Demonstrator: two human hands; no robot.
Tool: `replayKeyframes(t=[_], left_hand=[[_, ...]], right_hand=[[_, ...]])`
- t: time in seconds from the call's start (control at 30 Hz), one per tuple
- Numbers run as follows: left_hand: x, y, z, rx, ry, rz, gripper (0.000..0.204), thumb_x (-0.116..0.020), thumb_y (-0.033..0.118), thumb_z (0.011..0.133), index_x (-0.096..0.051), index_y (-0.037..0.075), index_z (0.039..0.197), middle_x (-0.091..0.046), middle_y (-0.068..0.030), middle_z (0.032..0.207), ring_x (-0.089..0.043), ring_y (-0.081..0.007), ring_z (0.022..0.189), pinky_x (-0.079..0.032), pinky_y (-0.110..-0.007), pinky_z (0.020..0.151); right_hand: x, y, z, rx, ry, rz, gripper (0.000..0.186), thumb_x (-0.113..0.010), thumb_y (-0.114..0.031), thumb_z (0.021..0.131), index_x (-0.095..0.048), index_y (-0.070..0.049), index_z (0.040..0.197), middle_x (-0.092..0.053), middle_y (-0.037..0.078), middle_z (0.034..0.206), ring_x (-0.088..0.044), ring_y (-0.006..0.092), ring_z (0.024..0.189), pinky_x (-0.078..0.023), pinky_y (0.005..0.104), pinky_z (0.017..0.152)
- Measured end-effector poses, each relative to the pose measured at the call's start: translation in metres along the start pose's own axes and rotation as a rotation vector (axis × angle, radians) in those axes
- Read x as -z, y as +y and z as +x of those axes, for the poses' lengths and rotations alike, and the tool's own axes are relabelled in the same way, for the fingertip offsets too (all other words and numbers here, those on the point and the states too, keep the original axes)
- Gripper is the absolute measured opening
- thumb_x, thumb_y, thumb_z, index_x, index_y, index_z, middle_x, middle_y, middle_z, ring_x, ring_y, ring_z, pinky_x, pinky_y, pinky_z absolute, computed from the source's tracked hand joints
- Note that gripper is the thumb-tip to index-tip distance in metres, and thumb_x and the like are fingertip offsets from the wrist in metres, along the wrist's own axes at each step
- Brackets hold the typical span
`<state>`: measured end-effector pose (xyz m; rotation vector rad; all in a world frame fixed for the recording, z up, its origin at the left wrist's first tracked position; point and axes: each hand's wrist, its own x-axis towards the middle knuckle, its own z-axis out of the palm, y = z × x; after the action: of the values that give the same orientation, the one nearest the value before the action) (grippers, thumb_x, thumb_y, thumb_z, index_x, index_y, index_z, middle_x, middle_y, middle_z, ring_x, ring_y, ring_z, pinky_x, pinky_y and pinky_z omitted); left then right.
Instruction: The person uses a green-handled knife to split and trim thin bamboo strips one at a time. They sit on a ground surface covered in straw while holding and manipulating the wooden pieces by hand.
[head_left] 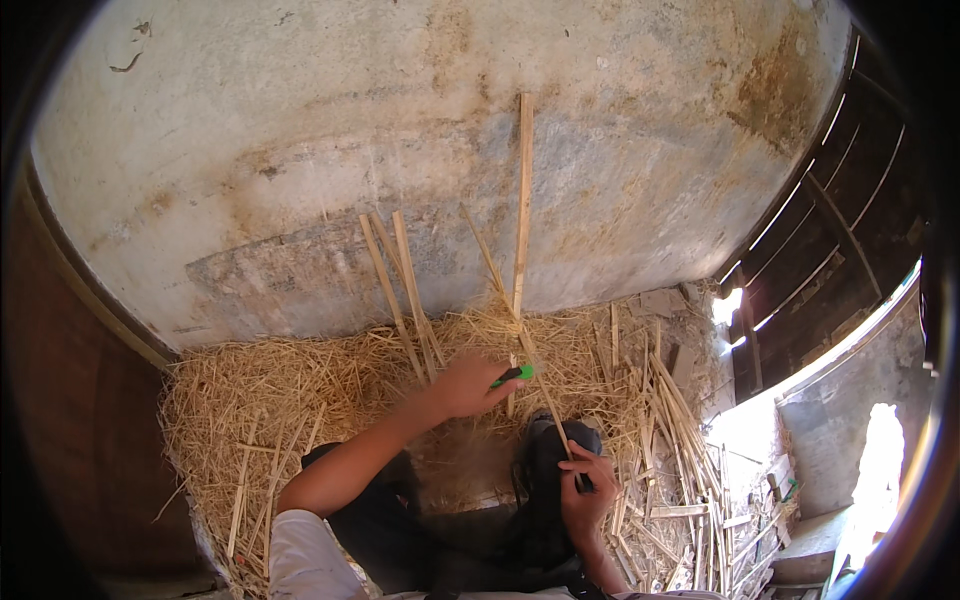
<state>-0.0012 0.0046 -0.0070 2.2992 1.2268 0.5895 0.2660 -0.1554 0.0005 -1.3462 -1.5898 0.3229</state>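
Observation:
My left hand, slightly blurred, grips a small green-and-black hand tool beside a long, thin pale strip of wood or bamboo. My right hand is closed on the lower part of that strip, over my dark-clad right knee. The strip runs diagonally up toward the wall. Several pale wooden slats lean on the stained wall beyond my left hand, and a taller slat stands upright against it farther right.
Straw shavings cover the ground around my legs. A pile of loose strips lies at the right. A stained plaster wall spans the front, a brown panel the left, and dark boards with bright gaps the right.

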Motion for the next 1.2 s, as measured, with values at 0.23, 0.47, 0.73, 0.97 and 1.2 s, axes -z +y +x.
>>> replayKeyframes(t=[0.23,0.47,0.73,0.97,1.2], left_hand=[[0.000,-0.029,0.010,0.218,0.122,-0.003,0.057,-0.050,0.055,0.113,-0.071,0.003,0.118,-0.064,-0.0159,0.067,-0.066,-0.0355,0.060,-0.052,-0.052,0.061],[0.003,-0.014,0.008,0.007,0.063,-0.038,0.057,-0.050,0.055,0.113,-0.072,0.003,0.117,-0.059,-0.0158,0.062,-0.063,-0.0353,0.057,-0.051,-0.050,0.060],[0.002,-0.021,0.006,0.173,0.121,0.015,0.059,-0.048,0.056,0.114,-0.072,0.002,0.114,-0.059,-0.0152,0.062,-0.063,-0.0345,0.056,-0.051,-0.049,0.059],[0.000,-0.018,0.007,0.064,0.095,-0.012,0.060,-0.050,0.056,0.113,-0.071,0.000,0.114,-0.062,-0.0185,0.064,-0.066,-0.0383,0.059,-0.053,-0.052,0.061],[-0.022,0.027,-0.004,-0.032,-0.008,-0.039,0.058,-0.052,0.055,0.112,-0.072,0.001,0.121,-0.065,-0.0223,0.069,-0.070,-0.0414,0.065,-0.054,-0.053,0.064]], right_hand=[[0.000,-0.003,-0.001,0.002,-0.012,-0.012,0.022,-0.075,0.010,0.076,-0.080,-0.009,0.085,-0.083,0.012,0.115,-0.074,0.0270,0.101,-0.057,0.0366,0.089],[0.001,0.000,0.001,0.014,-0.004,-0.012,0.021,-0.076,0.010,0.075,-0.080,-0.008,0.084,-0.083,0.013,0.115,-0.074,0.0275,0.099,-0.057,0.0373,0.089],[-0.001,-0.002,-0.001,0.021,0.002,-0.017,0.023,-0.076,0.010,0.073,-0.081,-0.009,0.084,-0.083,0.012,0.115,-0.074,0.0276,0.098,-0.057,0.0371,0.088],[0.000,-0.001,0.001,0.023,-0.004,-0.011,0.023,-0.076,0.010,0.074,-0.081,-0.009,0.085,-0.083,0.012,0.115,-0.075,0.0274,0.099,-0.058,0.0372,0.088],[0.000,-0.005,0.000,0.016,-0.003,-0.025,0.023,-0.076,0.010,0.075,-0.081,-0.009,0.086,-0.083,0.012,0.116,-0.075,0.0277,0.100,-0.058,0.0370,0.089]])
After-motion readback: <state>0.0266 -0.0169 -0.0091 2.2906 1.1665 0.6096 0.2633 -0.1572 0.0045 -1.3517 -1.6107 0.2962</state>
